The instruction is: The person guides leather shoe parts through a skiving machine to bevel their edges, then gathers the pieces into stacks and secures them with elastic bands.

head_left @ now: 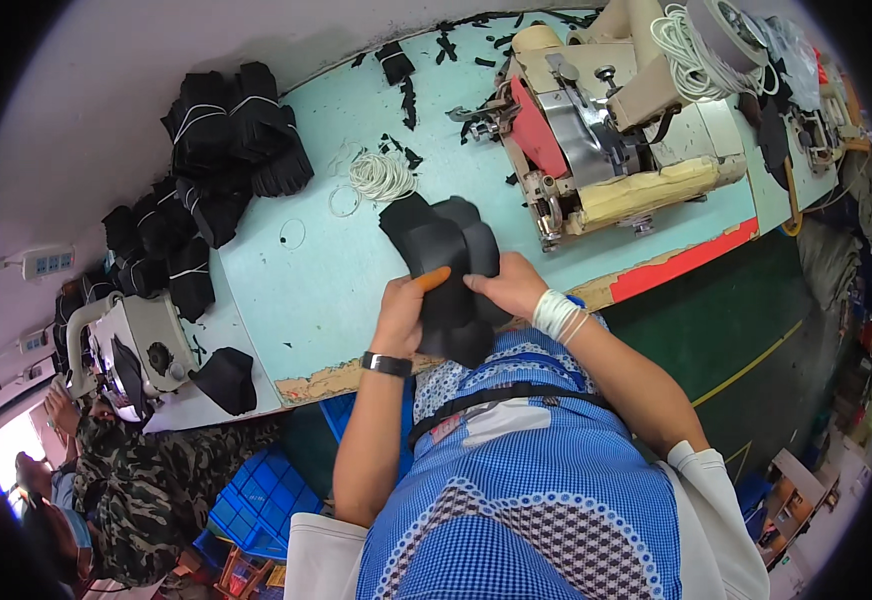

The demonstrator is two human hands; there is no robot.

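Several black, smooth, rounded pieces [441, 245], like cut leather or padded fabric, lie overlapped in a stack at the front edge of the table. My left hand [402, 312], with an orange cover on the thumb, is closed on the stack's left side. On the right side my right hand [514, 288] grips it, thumb on top and fingers hidden beneath. White elastic bands [556, 315] circle my right wrist. Just beyond the stack sits a coil of white bands [381, 177].
A skiving-type machine [596, 130] stands at the right. Tied black bundles [231, 130] are piled at the far left. Black scraps [409, 100] litter the pale green tabletop [306, 290]. To the left, a person in camouflage [146, 490] sits by another machine [151, 345], near a blue crate [266, 500].
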